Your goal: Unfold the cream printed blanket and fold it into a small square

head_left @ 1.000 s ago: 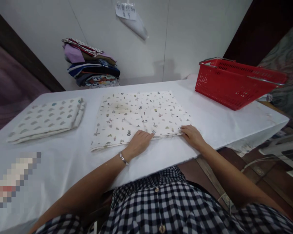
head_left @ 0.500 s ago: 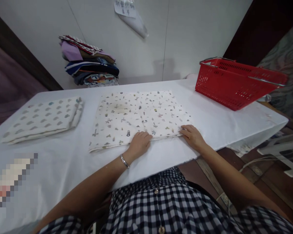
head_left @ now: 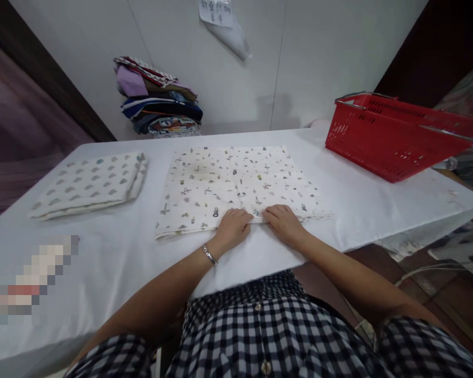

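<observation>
A folded white cloth with small printed figures (head_left: pixel 236 184) lies flat on the white-covered table (head_left: pixel 299 268). Its near edge shows several layers. My left hand (head_left: pixel 233 229), with a silver bracelet at the wrist, has its fingers closed on that near edge, around the middle. Just to the right, my right hand (head_left: pixel 286 226) grips the same edge, its fingers curled over the top. The two hands are close together but apart. The thumbs are mostly hidden. Left of this cloth lies another folded white cloth with grey shapes (head_left: pixel 94 184).
A stack of folded fabrics (head_left: pixel 161 105) stands at the back left, against the wall. At the back right is a red basket (head_left: pixel 394 139) with metal handles. A pixelated item (head_left: pixel 43 273) lies on the near left.
My right hand has moved left along the near edge of the cloth, closer to my left hand. The camera view has shifted slightly to the left.
</observation>
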Demonstrator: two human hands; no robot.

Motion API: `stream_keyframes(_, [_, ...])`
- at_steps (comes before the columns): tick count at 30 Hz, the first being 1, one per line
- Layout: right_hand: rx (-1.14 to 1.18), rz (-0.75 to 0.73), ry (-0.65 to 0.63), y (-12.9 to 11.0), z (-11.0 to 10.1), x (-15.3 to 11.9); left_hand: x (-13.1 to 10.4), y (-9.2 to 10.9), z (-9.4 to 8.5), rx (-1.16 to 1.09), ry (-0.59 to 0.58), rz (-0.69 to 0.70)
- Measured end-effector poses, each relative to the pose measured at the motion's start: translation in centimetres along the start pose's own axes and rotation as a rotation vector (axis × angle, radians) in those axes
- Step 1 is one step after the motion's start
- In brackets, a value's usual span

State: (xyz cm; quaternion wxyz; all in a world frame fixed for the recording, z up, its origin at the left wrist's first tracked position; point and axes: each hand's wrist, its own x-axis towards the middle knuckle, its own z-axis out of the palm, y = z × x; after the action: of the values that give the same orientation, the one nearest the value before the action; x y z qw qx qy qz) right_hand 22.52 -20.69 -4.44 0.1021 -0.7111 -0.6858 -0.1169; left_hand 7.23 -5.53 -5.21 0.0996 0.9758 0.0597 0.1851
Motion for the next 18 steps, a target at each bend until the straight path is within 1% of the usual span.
stream_keyframes(4, [-0.010,-0.001,-0.026,-2.3,0.8,2.4,0.2,0.1,0.1,-0.035,0.015,-0.105])
stream_keyframes(7, [-0.004,0.006,-0.043,-3.2,1.7,3.3,0.1,0.2,-0.1,-0.055,0.013,-0.167])
stream_keyframes(9, [0.011,-0.009,-0.044,-3.3,2.3,3.4,-0.2,0.4,-0.3,-0.038,-0.006,-0.161])
stream_keyframes(12, [0.051,-0.038,-0.020,-3.0,3.0,3.1,-1.0,0.4,-1.0,0.002,-0.023,-0.088])
stream_keyframes(15, [0.096,-0.052,0.034,-2.7,3.2,2.8,-2.5,-0.5,-2.3,0.040,0.003,-0.046])
stream_keyframes(18, [0.137,-0.065,0.071,-2.6,3.2,2.6,-5.2,-2.7,-4.2,0.086,0.033,-0.112])
